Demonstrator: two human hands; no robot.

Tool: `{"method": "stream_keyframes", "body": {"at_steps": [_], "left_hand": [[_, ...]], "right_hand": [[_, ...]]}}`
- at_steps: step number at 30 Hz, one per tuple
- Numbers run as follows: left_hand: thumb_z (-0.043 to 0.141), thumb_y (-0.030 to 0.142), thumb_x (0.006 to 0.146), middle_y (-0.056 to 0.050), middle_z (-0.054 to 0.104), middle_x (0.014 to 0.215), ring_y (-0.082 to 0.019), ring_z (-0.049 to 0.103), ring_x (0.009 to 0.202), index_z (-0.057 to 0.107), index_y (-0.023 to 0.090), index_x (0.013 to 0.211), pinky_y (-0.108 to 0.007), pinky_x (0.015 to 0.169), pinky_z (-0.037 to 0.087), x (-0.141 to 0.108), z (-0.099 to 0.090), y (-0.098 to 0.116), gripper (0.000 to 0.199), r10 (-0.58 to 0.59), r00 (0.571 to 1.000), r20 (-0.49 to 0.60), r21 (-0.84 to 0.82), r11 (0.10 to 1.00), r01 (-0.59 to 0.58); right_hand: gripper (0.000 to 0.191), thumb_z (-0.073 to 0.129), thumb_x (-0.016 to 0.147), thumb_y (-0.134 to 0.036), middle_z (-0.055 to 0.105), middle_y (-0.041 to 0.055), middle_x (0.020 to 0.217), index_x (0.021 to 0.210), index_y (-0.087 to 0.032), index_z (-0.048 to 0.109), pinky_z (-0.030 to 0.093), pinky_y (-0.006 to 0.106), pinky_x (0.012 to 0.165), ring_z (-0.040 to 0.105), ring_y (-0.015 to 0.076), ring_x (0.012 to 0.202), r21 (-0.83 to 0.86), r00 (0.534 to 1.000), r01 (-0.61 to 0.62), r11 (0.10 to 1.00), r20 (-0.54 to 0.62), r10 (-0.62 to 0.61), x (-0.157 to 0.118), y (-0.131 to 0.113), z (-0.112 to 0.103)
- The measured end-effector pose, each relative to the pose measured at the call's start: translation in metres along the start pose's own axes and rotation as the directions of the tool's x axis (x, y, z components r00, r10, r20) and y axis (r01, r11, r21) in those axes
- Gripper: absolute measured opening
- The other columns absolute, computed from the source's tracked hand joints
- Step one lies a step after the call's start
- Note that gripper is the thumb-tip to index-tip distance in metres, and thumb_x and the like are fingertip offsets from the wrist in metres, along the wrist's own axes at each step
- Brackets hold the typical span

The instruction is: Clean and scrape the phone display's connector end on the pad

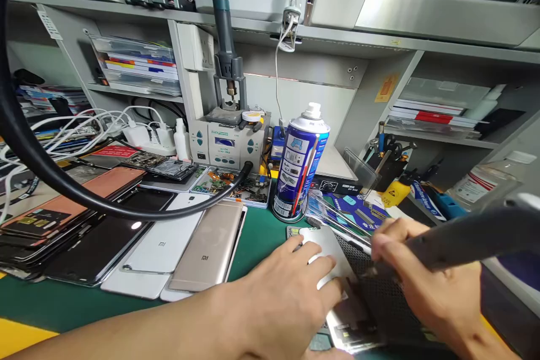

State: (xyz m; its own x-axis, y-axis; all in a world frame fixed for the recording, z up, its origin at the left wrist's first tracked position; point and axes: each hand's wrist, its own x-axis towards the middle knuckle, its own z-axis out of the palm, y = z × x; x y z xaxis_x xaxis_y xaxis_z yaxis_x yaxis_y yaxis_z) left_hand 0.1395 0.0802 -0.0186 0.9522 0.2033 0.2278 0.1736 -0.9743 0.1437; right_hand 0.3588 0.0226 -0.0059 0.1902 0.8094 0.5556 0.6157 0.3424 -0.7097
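My left hand [291, 284] lies palm down with its fingers spread across a silver phone part [331, 253], touching its surface. Beside it on the right, my right hand [434, 287] is wrapped round a dark grey, blurred tool [464, 239], whose tip points down toward the part's right edge. The phone part rests on a black perforated mat [392, 298]. Metal-looking rods [341, 216] in clear packaging lie just beyond it. A blue and white spray can [300, 163] stands upright behind my left hand.
Several phones and covers [202, 247] lie at the left. A black cable [126, 211] loops over them. At the back stand a soldering station [228, 143], a tray of small parts [232, 183] and a clear bottle [485, 183]. Shelves [261, 28] run behind.
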Motion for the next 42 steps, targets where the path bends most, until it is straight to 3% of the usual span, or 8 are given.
{"method": "stream_keyframes", "body": {"at_steps": [5,9,13,16,20,33,38,42], "left_hand": [[0.052,0.069,0.103,-0.017,0.067,0.135,-0.036,0.059,0.126,0.068,0.011,0.124,-0.054,0.115,0.043,-0.002,0.003,-0.001,0.063,-0.005,1.000,0.002,0.008,1.000,0.005],[0.059,0.066,0.101,-0.017,0.065,0.141,-0.037,0.059,0.128,0.065,0.011,0.130,-0.056,0.114,0.045,-0.002,0.009,-0.002,0.062,0.012,0.999,-0.036,0.088,0.996,-0.009],[0.058,0.043,0.105,-0.016,0.067,0.138,-0.035,0.063,0.122,0.064,0.012,0.129,-0.053,0.108,0.050,-0.001,0.020,-0.006,0.040,0.071,0.993,-0.090,0.171,0.984,-0.055],[0.046,0.022,0.108,-0.013,0.070,0.133,-0.033,0.066,0.116,0.066,0.014,0.125,-0.050,0.103,0.052,0.000,0.032,-0.011,0.027,0.120,0.972,-0.204,0.243,0.968,-0.069],[0.044,0.024,0.110,-0.011,0.072,0.128,-0.030,0.067,0.111,0.068,0.016,0.118,-0.046,0.100,0.052,0.001,0.044,-0.016,0.026,0.169,0.937,-0.306,0.296,0.952,-0.076],[0.055,0.028,0.107,-0.011,0.073,0.124,-0.029,0.068,0.111,0.067,0.017,0.118,-0.046,0.103,0.055,0.003,0.052,-0.023,0.019,0.169,0.933,-0.317,0.249,0.964,-0.090],[0.059,0.030,0.106,-0.012,0.072,0.126,-0.030,0.068,0.114,0.066,0.017,0.120,-0.048,0.108,0.055,0.002,0.049,-0.023,0.021,0.161,0.944,-0.287,0.214,0.972,-0.101],[0.059,0.026,0.105,-0.015,0.070,0.130,-0.032,0.067,0.120,0.064,0.014,0.125,-0.050,0.110,0.054,0.002,0.042,-0.021,0.023,0.140,0.966,-0.216,0.183,0.978,-0.100]], "right_hand": [[0.031,0.063,0.089,-0.039,0.060,0.0015,0.058,0.062,-0.023,0.059,0.042,0.030,0.048,0.054,0.0197,0.050,-0.262,0.986,-0.109,0.959,0.095,0.138,0.038,0.014,-0.034],[0.022,0.061,0.091,-0.037,0.068,0.0029,0.070,0.075,-0.021,0.064,0.043,0.029,0.057,0.062,0.0224,0.064,-0.523,0.855,-0.105,0.846,0.386,0.345,0.042,0.016,-0.038],[0.010,0.065,0.088,-0.025,0.072,0.0047,0.078,0.079,-0.020,0.067,0.038,0.029,0.060,0.062,0.0229,0.070,-0.630,0.795,-0.066,0.773,0.435,0.423,0.035,0.017,-0.029],[0.011,0.065,0.089,-0.025,0.072,0.0072,0.081,0.080,-0.019,0.067,0.037,0.030,0.062,0.062,0.0238,0.072,-0.674,0.790,-0.081,0.734,0.405,0.460,0.034,0.020,-0.025],[0.015,0.067,0.086,-0.023,0.067,0.0045,0.071,0.071,-0.020,0.063,0.033,0.029,0.057,0.059,0.0216,0.066,-0.698,0.781,-0.129,0.705,0.367,0.506,0.039,0.020,-0.025],[0.013,0.071,0.077,-0.021,0.063,0.0042,0.067,0.068,-0.020,0.062,0.031,0.030,0.059,0.059,0.0235,0.066,-0.630,0.863,-0.292,0.720,0.152,0.482,0.058,0.046,-0.043],[0.033,0.074,0.083,-0.044,0.051,-0.0037,0.056,0.065,-0.022,0.058,0.028,0.028,0.053,0.046,0.0158,0.053,-0.384,0.867,-0.355,0.852,0.205,0.454,0.057,0.037,-0.037],[0.061,0.053,0.095,-0.073,0.043,-0.0044,0.050,0.059,-0.024,0.047,0.032,0.027,0.048,0.039,0.0138,0.047,-0.152,0.895,-0.401,0.903,0.144,0.422,0.052,0.026,-0.027]]}}
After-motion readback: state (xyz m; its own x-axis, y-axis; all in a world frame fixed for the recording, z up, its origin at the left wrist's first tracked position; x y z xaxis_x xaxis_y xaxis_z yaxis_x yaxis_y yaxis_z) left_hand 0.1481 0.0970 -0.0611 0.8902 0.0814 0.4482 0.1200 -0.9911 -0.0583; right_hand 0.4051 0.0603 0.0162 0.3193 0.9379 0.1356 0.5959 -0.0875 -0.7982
